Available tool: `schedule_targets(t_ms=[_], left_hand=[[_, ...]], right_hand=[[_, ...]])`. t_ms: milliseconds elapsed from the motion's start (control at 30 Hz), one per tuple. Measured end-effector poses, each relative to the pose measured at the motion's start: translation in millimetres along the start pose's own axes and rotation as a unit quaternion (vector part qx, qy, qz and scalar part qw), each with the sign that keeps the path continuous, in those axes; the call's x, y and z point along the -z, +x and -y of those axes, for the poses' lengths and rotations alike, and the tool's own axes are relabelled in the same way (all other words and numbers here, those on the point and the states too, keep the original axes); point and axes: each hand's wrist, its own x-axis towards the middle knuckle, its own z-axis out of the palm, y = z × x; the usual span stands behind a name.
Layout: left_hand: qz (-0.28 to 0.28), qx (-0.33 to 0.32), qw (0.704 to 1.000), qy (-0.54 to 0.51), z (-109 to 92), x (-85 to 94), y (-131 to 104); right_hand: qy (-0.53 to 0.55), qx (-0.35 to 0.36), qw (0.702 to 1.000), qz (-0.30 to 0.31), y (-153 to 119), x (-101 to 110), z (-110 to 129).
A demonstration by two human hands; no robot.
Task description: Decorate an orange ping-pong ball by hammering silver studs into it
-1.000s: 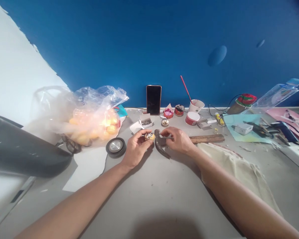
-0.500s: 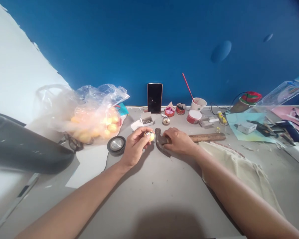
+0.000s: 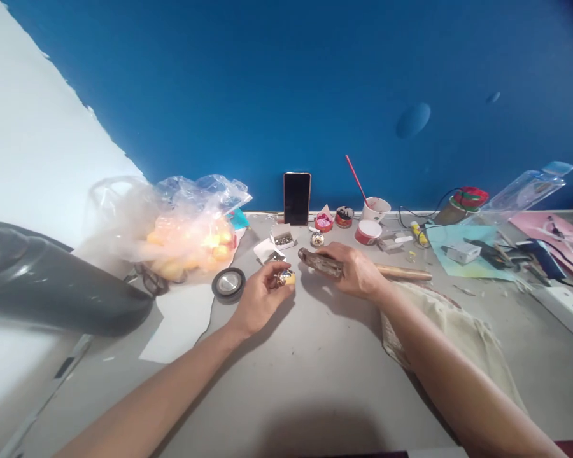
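Note:
My left hand pinches a small yellow ball, its upper side covered with shiny metal studs. My right hand is closed around a claw hammer close to its head, to the right of the ball and apart from it. The wooden handle runs out to the right past the wrist. Just beyond my left fingers lies an open small white box of small metal pieces. Another ball, also studded, rests behind the hammer head.
A plastic bag of yellow balls lies left, near a dark round disc. A phone leans on the blue wall. Behind stand red tubs and a white cup holding a red stick. A cloth lies under my right forearm.
My right hand has gone from resting over the hammer head to gripping it, and the hammer has turned and lifted. The ball is still in my left hand, slightly turned.

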Motion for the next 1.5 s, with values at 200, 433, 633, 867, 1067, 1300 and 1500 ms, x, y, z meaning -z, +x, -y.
schedule_targets(t_ms=[200, 433, 633, 867, 1067, 1300, 1500], left_hand=[[-0.003, 0.026, 0.999, 0.02, -4, -11.4, 8], [-0.031, 0.002, 0.999, -0.012, 9, -18.8, 9], [-0.008, 0.006, 1.0, 0.007, 7, -16.6, 0], [-0.012, -0.013, 0.999, 0.03, 11, -13.5, 3], [-0.02, -0.016, 0.999, 0.019, 11, -13.8, 5], [-0.028, -0.011, 1.0, 0.006, 11, -19.3, 7], [-0.055, 0.009, 0.998, 0.013, 16, -26.1, 6]], right_hand=[[0.077, 0.027, 0.996, -0.031, 1, 30, 26], [0.019, 0.007, 0.997, -0.071, -4, 24, 32], [-0.023, 0.023, 0.999, 0.014, -2, 6, 37], [-0.034, 0.024, 0.999, -0.012, 1, 12, 42], [-0.068, -0.015, 0.998, -0.003, -1, 12, 41], [-0.086, -0.017, 0.995, -0.038, -1, 10, 35], [-0.057, -0.039, 0.993, -0.092, 1, 12, 27]])
